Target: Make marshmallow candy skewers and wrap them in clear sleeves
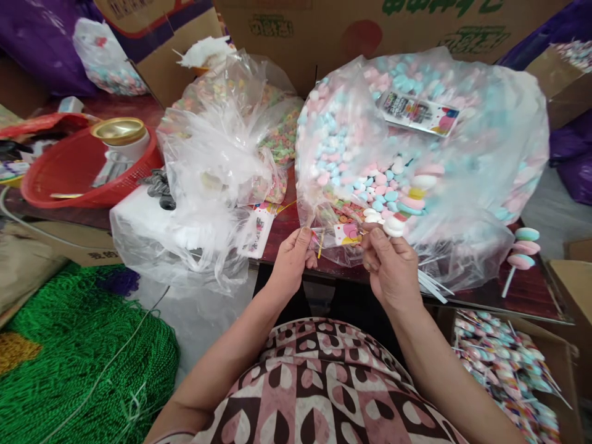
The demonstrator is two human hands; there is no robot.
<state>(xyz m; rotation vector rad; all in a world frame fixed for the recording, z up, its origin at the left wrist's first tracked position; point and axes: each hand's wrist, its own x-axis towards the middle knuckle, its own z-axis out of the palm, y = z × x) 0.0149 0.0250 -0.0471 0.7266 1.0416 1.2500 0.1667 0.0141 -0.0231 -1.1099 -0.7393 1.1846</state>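
A small clear plastic bag [335, 237] with a colourful dotted print is stretched between my two hands at the table's front edge. My left hand [293, 262] pinches its left end, near a thin yellow strip [320, 245]. At its right end, my right hand [392, 265] is closed, thumb against fingers. Just beyond the right fingers is a stack of marshmallows [416, 193] in pink, white, yellow and green; whether the right hand touches it I cannot tell. Several white sticks [435, 287] lie below that hand. Behind is a large clear bag of pastel marshmallows [342, 145].
Left stand a bag of ring-shaped sweets [282, 126], crumpled clear bags [203, 179] and a red basket [55, 179]. A marshmallow stick [522, 250] lies at the table's right end, above a carton of wrapped sweets [509, 370]. Green cord [92, 351] is heaped lower left.
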